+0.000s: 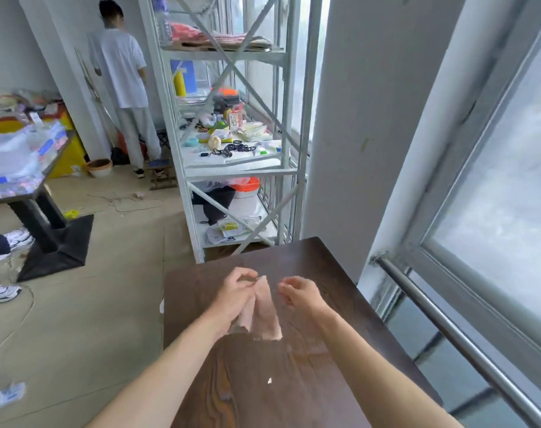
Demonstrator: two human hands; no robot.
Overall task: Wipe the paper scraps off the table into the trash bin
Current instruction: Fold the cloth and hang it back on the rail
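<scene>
A pale pink cloth (264,313) hangs over the middle of the dark wooden table (324,381), pinched at its top edge by my left hand (235,295). My right hand (300,293) hovers just right of the cloth with its fingers curled and nothing visible in them. One small white paper scrap (269,380) lies on the table, nearer to me than both hands. No trash bin is in view.
A white metal shelf rack (232,168) full of small items stands beyond the table's far edge. A window with a steel rail (448,329) runs along the right. A person (124,88) stands at the back left, and another table (22,168) is at far left.
</scene>
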